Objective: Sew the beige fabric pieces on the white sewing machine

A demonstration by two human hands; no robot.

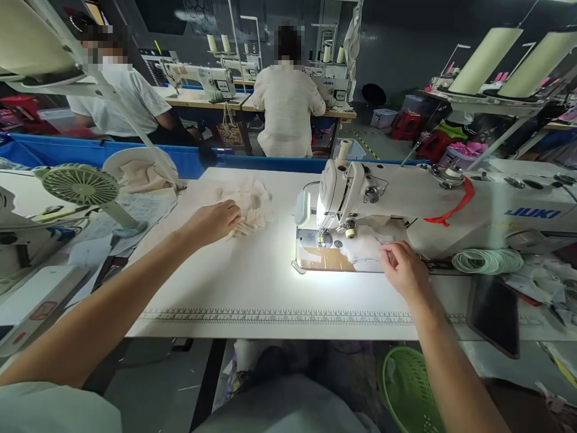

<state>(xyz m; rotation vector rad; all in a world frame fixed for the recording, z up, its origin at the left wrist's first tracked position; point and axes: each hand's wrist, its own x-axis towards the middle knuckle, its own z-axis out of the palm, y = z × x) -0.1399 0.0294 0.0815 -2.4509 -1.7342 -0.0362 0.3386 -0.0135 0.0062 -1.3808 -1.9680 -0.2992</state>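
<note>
My left hand reaches out over the white table and rests with curled fingers on a pile of cream fabric pieces. My right hand pinches a small white fabric piece that lies on the bed of the white sewing machine, just right of the needle and presser foot. The machine's lamp lights that spot brightly.
A small green fan and papers stand at the left. A coil of pale green cord and a dark phone lie at the right. A green basket sits under the table. Two people work at machines behind a blue bin.
</note>
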